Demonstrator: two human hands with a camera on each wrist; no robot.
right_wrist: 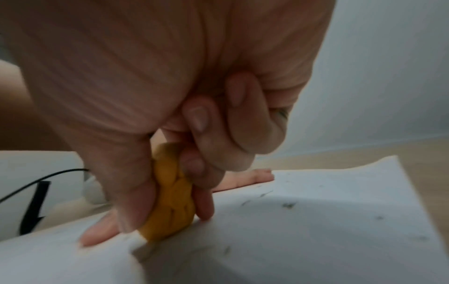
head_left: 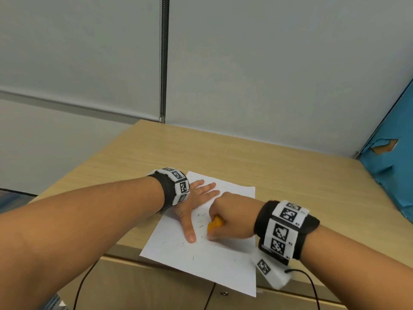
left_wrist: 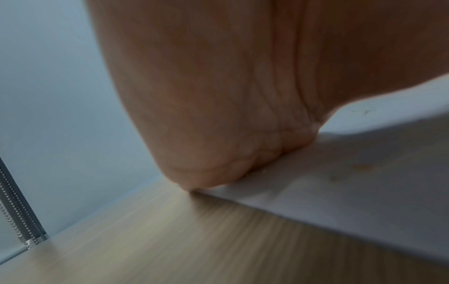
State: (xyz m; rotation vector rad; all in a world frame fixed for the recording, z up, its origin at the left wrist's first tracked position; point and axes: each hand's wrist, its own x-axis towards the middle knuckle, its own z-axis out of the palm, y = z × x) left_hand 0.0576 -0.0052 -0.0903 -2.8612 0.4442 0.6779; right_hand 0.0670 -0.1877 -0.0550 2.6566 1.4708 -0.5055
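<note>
A white sheet of paper (head_left: 214, 262) lies on the wooden table (head_left: 279, 166), its near corner hanging over the front edge. Small dark crumbs are scattered on it. My left hand (head_left: 196, 202) lies flat on the paper (left_wrist: 352, 192) with fingers spread and the thumb stretched toward me. My right hand (head_left: 232, 218) pinches an orange eraser (head_left: 215, 225) between thumb and fingers and holds its lower end against the sheet, just right of the left thumb. In the right wrist view the eraser (right_wrist: 172, 201) touches the paper (right_wrist: 316, 240), which buckles slightly around it.
Grey wall panels rise behind the table, with a metal strip (head_left: 163, 63) between them. A blue torn board (head_left: 393, 166) leans at the right. Cables (head_left: 82, 285) hang below the table's front edge. Bare wood (left_wrist: 170, 240) lies left of the paper.
</note>
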